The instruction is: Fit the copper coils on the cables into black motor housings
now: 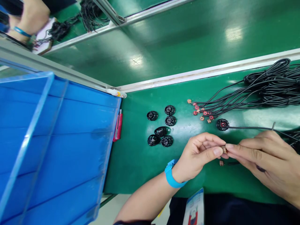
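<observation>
My left hand [199, 154], with a blue wristband, and my right hand [264, 162] meet above the green mat and pinch one small copper-coloured part [224, 149] between their fingertips. A thin black wire [248, 127] runs out from under my right hand toward a black round housing with a red centre [222, 124]. Another small copper piece [221, 162] lies on the mat just below my fingers. Several black round housings [161, 126] lie to the left of my hands.
A bundle of black cables [274, 84] with red and copper ends [201, 111] lies at the right rear. A large blue bin [58, 140] fills the left, a red cutter [118, 126] beside it. Another person's hand [30, 18] shows at top left.
</observation>
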Tool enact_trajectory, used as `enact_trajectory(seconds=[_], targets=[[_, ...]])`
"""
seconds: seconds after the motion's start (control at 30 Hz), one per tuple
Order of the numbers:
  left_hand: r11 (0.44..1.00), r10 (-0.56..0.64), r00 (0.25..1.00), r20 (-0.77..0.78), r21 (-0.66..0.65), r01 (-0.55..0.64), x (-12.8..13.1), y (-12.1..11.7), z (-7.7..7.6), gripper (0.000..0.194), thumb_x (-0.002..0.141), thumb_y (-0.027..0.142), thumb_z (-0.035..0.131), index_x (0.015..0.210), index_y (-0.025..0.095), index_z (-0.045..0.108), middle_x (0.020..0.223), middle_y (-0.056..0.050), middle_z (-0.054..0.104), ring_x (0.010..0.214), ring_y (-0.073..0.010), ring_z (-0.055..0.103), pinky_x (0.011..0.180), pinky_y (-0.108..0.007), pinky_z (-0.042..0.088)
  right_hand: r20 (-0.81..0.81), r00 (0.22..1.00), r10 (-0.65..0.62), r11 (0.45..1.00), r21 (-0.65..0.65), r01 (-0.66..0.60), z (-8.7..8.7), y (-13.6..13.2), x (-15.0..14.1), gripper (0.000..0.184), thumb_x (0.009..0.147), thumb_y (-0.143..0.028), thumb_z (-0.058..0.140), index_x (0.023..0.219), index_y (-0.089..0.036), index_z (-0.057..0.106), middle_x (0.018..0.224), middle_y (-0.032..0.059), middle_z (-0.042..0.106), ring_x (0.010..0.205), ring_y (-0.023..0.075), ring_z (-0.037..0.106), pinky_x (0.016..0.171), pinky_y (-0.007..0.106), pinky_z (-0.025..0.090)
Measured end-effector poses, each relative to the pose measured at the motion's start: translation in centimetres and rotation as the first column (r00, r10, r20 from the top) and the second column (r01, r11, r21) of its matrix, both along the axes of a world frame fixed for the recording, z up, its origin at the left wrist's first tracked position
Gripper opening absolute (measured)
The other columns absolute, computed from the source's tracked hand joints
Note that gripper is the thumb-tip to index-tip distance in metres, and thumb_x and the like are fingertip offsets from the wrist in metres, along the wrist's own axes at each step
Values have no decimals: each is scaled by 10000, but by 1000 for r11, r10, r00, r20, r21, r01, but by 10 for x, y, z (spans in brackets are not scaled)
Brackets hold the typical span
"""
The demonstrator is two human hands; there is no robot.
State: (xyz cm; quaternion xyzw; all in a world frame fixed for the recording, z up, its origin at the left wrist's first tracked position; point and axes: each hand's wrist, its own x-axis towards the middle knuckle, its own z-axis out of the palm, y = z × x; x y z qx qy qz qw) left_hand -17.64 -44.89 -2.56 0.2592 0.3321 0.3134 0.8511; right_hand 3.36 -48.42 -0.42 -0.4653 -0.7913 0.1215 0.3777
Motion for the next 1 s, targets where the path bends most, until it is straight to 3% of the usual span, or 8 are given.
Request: enact_trajectory(seconds=[0.37,0.53,0.6,0.67,0.7,0.77,0.8,1.0], targets=[[998,-45,999,13,-39,45,3,-5,1,305,837,400,895,927,155,737,789,-28,765,716,-125,740,692,-210,547,215,976,28,957,275,-88,4,1,7,86,944,-125,722,993,-187,757,724,-43,710,632,118,581,651,346,465],[933,22,962,-271,351,77,-17,7,12,322,954,463,755,1093,175,718,936,-84,795,815,-186,765,750,-290,599,117,993,0,986,163,-19,6,2,2,153,901,-73,729,978,-204,719,752,-12,724,638,134,590,628,336,491],[758,255,821,-510,633,158,-35,19,19,294,974,411,730,1185,209,706,1084,-96,792,942,-217,758,861,-350,604,43,999,-28,994,106,24,6,0,3,236,874,-37,729,1033,-210,710,789,-6,733,654,135,590,614,327,493],[519,574,500,-648,761,390,-55,34,22,314,970,380,727,1252,244,698,1293,-111,741,1182,-291,699,1041,-462,544,-65,997,-40,999,22,42,6,-1,7,272,859,-14,718,1054,-204,705,818,3,727,667,131,579,612,315,484],[462,685,318,-656,728,507,-66,41,22,346,979,383,708,1296,248,684,1415,-134,680,1300,-345,638,1106,-535,492,-160,986,-50,998,-48,43,6,-1,9,266,859,-13,712,1050,-199,709,830,11,718,682,133,578,619,312,479],[463,756,60,-652,597,655,-82,54,17,385,1009,406,642,1356,241,661,1542,-182,575,1358,-429,588,1081,-608,475,-395,914,-98,981,-194,21,4,1,16,207,890,-46,685,1029,-197,714,806,19,670,709,143,570,622,308,464],[467,749,13,-662,542,699,-88,59,13,383,1027,411,598,1360,232,662,1513,-197,596,1318,-442,613,1043,-609,492,-496,859,-131,970,-243,8,2,3,20,161,919,-81,661,1015,-200,711,775,17,630,712,149,558,614,305,455],[487,727,-25,-686,489,724,-92,66,3,390,1024,475,516,1236,229,733,1052,-122,774,1009,-388,694,875,-500,496,-658,731,-184,956,-294,-24,-1,22,39,179,1017,-307,520,860,-225,545,700,-15,394,627,144,436,532,275,380]])
